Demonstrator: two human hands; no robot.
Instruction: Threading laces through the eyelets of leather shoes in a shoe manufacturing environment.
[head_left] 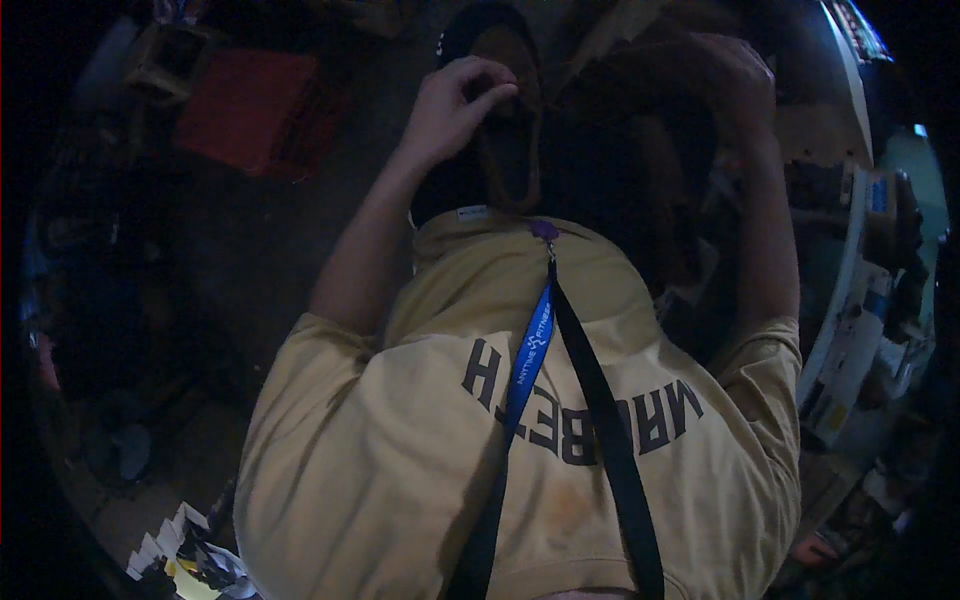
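A dark shoe (522, 150) with a brown inner edge rests in my lap, its rounded end pointing away from me. Over its left side is my left hand (455, 108), thumb and forefinger pinched together; whatever sits between them is too small to make out. My right hand (738, 80) is raised well off to the right, its fingers curled in deep shadow. A faint thin line like a thread (640, 47) stretches from near the shoe toward those fingers.
A red crate (248, 108) stands on the dark floor at the far left. Shelving with boxes and papers (860, 300) lines the right side. White papers (180, 545) lie at the lower left. A lanyard (535, 350) hangs down my tan shirt.
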